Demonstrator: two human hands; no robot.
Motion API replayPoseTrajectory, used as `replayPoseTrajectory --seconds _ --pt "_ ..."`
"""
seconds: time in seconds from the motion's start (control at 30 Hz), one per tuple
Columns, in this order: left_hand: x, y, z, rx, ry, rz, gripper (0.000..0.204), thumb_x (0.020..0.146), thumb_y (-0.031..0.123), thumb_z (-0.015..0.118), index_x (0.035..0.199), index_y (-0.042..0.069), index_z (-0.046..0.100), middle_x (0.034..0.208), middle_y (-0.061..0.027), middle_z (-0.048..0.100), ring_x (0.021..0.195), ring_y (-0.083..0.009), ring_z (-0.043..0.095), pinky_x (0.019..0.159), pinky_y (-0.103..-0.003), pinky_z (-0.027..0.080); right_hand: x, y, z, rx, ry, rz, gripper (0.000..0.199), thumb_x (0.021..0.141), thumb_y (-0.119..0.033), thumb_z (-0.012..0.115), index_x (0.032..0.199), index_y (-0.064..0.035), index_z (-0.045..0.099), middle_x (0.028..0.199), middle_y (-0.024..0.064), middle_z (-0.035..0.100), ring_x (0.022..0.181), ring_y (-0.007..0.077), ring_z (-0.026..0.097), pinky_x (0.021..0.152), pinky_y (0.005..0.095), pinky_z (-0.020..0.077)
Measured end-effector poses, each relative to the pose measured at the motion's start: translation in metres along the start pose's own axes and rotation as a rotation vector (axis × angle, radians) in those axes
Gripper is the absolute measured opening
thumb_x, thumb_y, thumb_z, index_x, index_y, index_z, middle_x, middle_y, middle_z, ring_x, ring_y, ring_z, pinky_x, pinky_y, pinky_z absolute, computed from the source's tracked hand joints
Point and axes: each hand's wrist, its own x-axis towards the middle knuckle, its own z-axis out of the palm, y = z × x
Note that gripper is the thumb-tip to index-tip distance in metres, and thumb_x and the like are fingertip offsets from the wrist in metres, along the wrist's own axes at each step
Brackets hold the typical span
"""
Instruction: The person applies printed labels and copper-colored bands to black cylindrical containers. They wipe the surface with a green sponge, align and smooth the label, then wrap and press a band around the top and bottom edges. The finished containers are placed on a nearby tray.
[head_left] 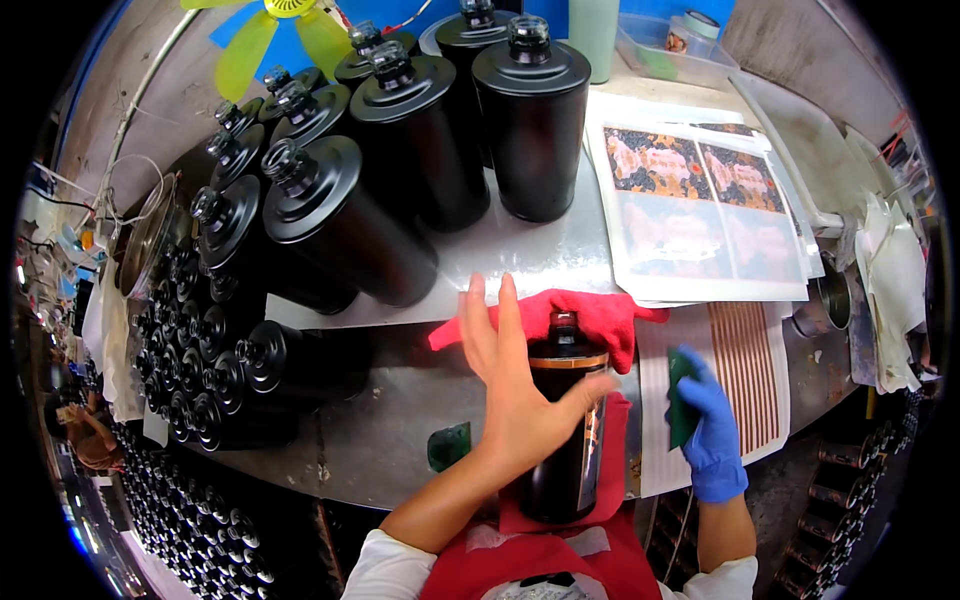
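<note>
A black glass bottle [560, 470] with a copper-coloured band near its shoulder stands at the table's front edge, its neck by a crumpled red cloth [590, 308]. My bare left hand [515, 385] is open beside it, fingers spread upward and the thumb reaching across the bottle's front; whether it touches the glass I cannot tell. In a blue glove, my right hand [712, 430] grips a flat green scraper [682, 400] over a striped decal sheet [745, 370]. Another dark green flat piece [449, 446] lies on the table left of my forearm.
Several large black bottles [535, 120] stand on a pale board at the back and left. Printed sheets [700, 220] are stacked at the back right. Many more dark bottles [200, 510] fill the lower left. A green fan [245, 50] stands behind the bottles.
</note>
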Motion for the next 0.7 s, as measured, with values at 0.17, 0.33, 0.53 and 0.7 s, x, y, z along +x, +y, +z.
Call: replayPoseTrajectory --seconds 0.17,0.33,0.53,0.7 --pt "-0.067 0.025 -0.009 0.145 0.068 0.306 0.116 0.063 0.068 0.066 0.138 -0.006 0.017 0.138 -0.0349 0.018 0.130 -0.0496 0.015 0.101 -0.063 0.009 -0.011 -0.028 0.074 -0.565 -0.041 -0.673 0.041 0.079 -0.010 0.061 0.119 -0.0077 0.050 0.105 0.0045 0.058 0.084 0.0161 0.058 0.071 0.0285 0.0490" --pt "-0.107 0.008 -0.005 0.265 -0.286 0.342 0.119 0.061 0.058 0.073 0.136 -0.010 0.012 0.135 -0.0424 0.016 0.127 -0.0549 0.020 0.098 -0.066 0.015 -0.022 -0.012 0.112 -1.094 -0.102 -0.855 0.032 0.082 -0.010 0.056 0.113 -0.0071 0.050 0.097 0.0182 0.059 0.088 0.0355 0.058 0.076 0.0397 0.0468" --pt "-0.110 -0.034 -0.015 -0.068 -0.423 0.272 0.136 0.059 0.053 0.079 0.137 -0.010 -0.013 0.140 -0.0401 0.000 0.130 -0.0551 0.009 0.104 -0.060 0.011 -0.001 0.006 0.068 -0.461 -0.107 -0.498 0.031 0.086 -0.006 0.056 0.115 -0.0052 0.047 0.101 0.0050 0.055 0.093 0.0115 0.053 0.082 0.0260 0.0444" --pt "-0.106 -0.049 -0.030 -0.110 -0.658 0.027 0.140 0.053 0.061 0.078 0.135 -0.013 -0.008 0.139 -0.0400 0.004 0.132 -0.0496 0.012 0.103 -0.061 0.010 0.014 0.018 0.046 -0.332 -0.087 -0.446 0.032 0.085 -0.004 0.056 0.116 -0.0053 0.047 0.103 0.0041 0.054 0.094 0.0105 0.052 0.082 0.0251 0.0443"
